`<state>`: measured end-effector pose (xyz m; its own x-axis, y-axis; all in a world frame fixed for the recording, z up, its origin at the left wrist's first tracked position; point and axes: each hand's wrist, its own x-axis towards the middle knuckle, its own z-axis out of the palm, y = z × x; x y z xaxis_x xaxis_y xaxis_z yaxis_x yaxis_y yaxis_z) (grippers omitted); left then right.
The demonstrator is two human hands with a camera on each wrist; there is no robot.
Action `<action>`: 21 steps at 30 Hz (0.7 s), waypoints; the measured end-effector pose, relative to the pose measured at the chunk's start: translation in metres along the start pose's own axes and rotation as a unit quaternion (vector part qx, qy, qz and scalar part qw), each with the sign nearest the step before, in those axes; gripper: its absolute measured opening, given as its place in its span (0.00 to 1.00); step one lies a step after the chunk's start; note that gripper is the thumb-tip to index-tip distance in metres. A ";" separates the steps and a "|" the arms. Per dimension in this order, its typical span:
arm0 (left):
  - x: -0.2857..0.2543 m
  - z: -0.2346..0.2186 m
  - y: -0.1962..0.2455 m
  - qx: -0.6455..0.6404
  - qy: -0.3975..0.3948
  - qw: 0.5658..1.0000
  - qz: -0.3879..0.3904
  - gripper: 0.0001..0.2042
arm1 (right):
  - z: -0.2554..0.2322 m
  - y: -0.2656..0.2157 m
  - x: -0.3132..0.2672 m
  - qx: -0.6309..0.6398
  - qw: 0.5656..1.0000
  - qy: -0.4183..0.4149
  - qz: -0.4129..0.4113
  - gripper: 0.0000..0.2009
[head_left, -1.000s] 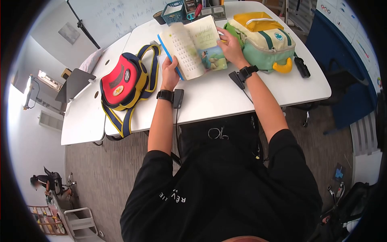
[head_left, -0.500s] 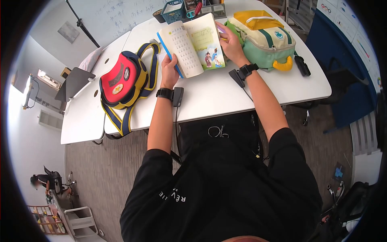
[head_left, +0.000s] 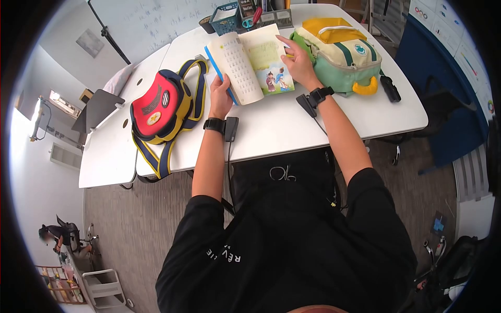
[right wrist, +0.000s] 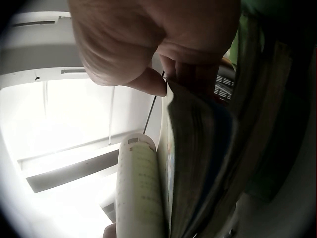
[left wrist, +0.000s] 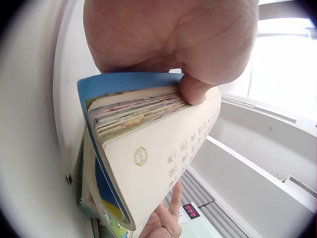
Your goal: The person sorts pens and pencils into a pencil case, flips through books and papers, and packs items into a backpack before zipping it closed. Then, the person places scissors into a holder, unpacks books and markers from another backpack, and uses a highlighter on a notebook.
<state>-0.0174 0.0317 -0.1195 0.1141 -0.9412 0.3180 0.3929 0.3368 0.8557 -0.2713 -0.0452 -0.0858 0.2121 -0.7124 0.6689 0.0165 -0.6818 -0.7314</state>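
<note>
An open picture book (head_left: 242, 65) with a blue cover edge is held up over the table. Text fills its left page; its right page shows two drawn figures on green. My left hand (head_left: 221, 96) grips the left side, its thumb (left wrist: 193, 91) pressing the page and its fingers behind the blue cover (left wrist: 124, 82). At the right edge my right hand (head_left: 301, 65) pinches the pages, index finger raised. In the right wrist view, the thumb (right wrist: 151, 83) lies at the page edge (right wrist: 171, 124), the other fingers partly hidden behind.
A red backpack (head_left: 154, 107) with navy straps lies left on the white table (head_left: 271, 125). A green and cream backpack (head_left: 347, 68) stands close to my right hand. Behind the book are a blue basket (head_left: 225, 21) and a grey organizer (head_left: 282, 19). A person sits far left.
A blurred page turned leftward, and the right page's picture changed to two figures. My right index finger has straightened up off the book's edge. My left hand keeps its grip.
</note>
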 end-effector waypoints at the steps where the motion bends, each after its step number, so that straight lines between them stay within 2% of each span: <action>1: 0.001 0.001 0.001 0.000 0.000 1.000 0.001 0.16 | 0.001 0.000 0.000 0.002 1.000 0.005 0.008 0.29; 5: 0.000 -0.004 -0.002 -0.002 -0.010 1.000 -0.002 0.16 | 0.002 0.006 -0.003 0.013 1.000 0.012 -0.009 0.29; 7: 0.000 -0.004 -0.002 -0.001 -0.025 1.000 0.013 0.15 | 0.001 0.008 -0.001 0.079 0.996 -0.009 0.040 0.26; 10: 0.000 -0.001 0.000 -0.004 -0.010 1.000 -0.002 0.15 | 0.002 0.016 0.005 0.075 0.996 0.005 0.048 0.25; 11: 0.001 0.001 0.002 -0.003 -0.011 1.000 0.000 0.15 | -0.002 0.010 0.002 0.151 0.986 -0.008 0.072 0.24; 21: 0.001 0.000 0.000 -0.010 -0.017 1.000 0.008 0.16 | 0.002 0.011 0.003 0.116 0.991 -0.013 0.060 0.23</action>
<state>-0.0171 0.0313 -0.1190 0.0889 -0.9341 0.3458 0.4102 0.3507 0.8419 -0.2683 -0.0543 -0.0920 0.2504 -0.7796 0.5741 0.2126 -0.5342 -0.8182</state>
